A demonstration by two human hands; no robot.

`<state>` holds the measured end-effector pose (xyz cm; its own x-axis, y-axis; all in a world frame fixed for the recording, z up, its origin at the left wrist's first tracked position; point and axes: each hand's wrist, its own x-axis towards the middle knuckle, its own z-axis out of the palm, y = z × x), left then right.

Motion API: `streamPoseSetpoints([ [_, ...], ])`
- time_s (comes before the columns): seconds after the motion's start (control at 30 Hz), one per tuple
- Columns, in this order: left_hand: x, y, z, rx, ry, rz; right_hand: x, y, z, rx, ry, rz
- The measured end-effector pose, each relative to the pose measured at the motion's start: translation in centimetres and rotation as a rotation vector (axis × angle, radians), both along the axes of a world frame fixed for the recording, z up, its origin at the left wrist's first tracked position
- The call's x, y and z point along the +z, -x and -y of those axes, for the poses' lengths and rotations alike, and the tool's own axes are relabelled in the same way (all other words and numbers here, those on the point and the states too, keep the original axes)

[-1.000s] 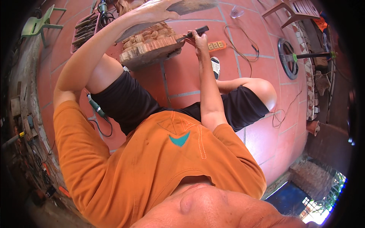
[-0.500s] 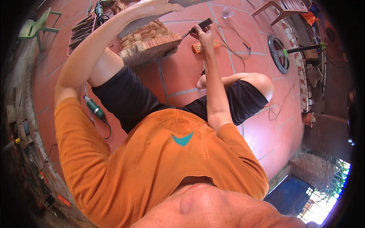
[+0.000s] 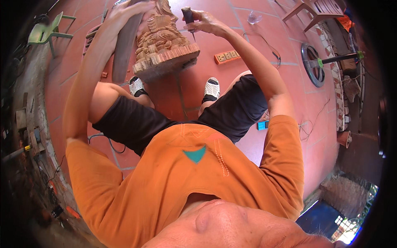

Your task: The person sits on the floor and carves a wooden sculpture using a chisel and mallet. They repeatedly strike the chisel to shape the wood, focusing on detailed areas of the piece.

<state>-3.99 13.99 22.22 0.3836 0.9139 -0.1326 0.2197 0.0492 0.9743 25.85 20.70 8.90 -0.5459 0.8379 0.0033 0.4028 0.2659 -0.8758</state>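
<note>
A carved wooden figure with a rough, chipped base stands on the tiles ahead of my knees. My left hand, partly blurred, is closed at the upper end of a long dark wooden board, which stands nearly upright just left of the carving. To the right of the carving, my right hand grips a chisel by its dark handle. Its thin blade points downward, close to the carving but with a gap showing between them.
An orange power strip and its cable lie right of the carving. Farther off are a clear cup and a brown chair. A black ring-shaped stand is at right, a green chair at far left. A blue phone-like object lies beside my right knee.
The board has swung from lying across the top to nearly upright left of the carving, with my left hand moving left. My right hand has moved up and left with the chisel. My legs have shifted.
</note>
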Motion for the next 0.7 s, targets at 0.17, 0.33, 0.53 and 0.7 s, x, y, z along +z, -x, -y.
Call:
streamPoseSetpoints([
  [0.17, -0.8, -2.0, 9.0, 0.204, 0.076, 0.207, -4.0, 1.5, -1.7, -0.022, 0.097, -0.048],
  [0.33, -9.6, -3.8, 11.0, 0.494, 0.057, 0.236, -6.7, 3.7, -2.8, 0.073, -0.218, 0.227],
  [0.53, -16.3, -5.7, 11.2, 0.648, 0.081, 0.248, -5.7, 4.0, -1.2, 0.113, -0.254, 0.210],
  [0.7, -17.7, -5.3, 10.7, 0.618, 0.081, 0.192, -5.5, 3.6, -0.8, 0.110, -0.178, 0.155],
])
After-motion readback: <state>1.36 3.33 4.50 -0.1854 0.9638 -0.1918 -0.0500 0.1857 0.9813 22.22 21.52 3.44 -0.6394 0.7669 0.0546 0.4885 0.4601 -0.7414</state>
